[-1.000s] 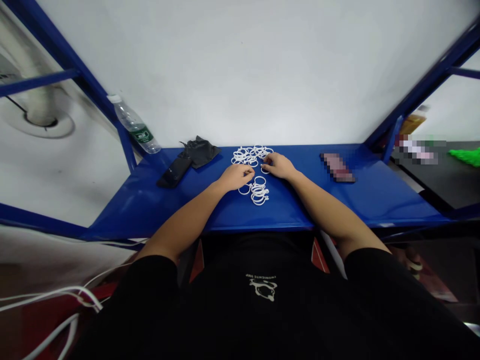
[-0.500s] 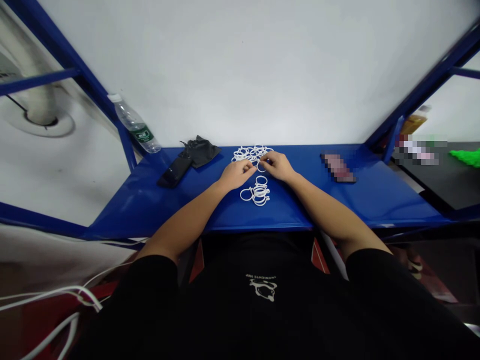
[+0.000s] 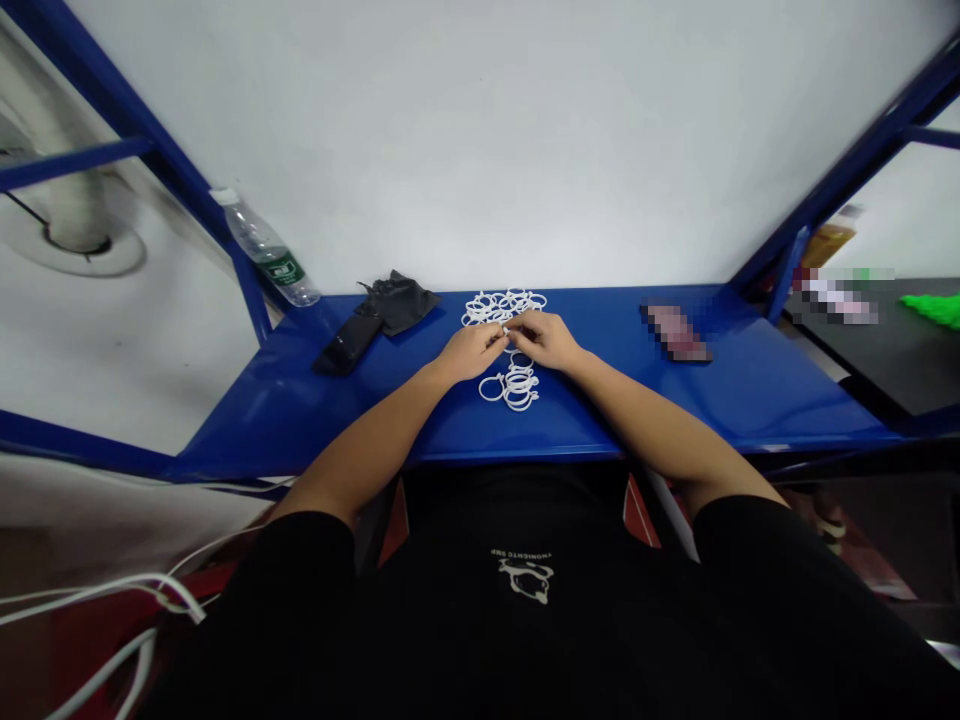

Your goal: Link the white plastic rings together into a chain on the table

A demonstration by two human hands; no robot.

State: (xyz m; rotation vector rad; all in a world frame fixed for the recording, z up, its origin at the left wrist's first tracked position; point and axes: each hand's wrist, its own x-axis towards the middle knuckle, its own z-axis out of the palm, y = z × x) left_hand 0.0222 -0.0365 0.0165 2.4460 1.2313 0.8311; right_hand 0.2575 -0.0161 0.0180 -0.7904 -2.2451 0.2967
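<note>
A loose pile of white plastic rings (image 3: 501, 303) lies at the back of the blue shelf top (image 3: 420, 420). A smaller cluster of white rings (image 3: 513, 388) lies nearer me. Between the two groups my left hand (image 3: 472, 350) and my right hand (image 3: 546, 340) meet fingertip to fingertip. Both are closed in a pinch on one white ring (image 3: 508, 333), held just above the near cluster. Most of that ring is hidden by my fingers.
A black phone (image 3: 343, 345) and a crumpled black cloth (image 3: 397, 300) lie left of the rings. A plastic water bottle (image 3: 266, 250) leans by the blue frame post. A blurred flat object (image 3: 673, 332) lies to the right. White cables (image 3: 112, 590) hang lower left.
My left hand left the near cluster and moved up to the right hand. My right hand drew back from the far pile with a ring; both now pinch it together.
</note>
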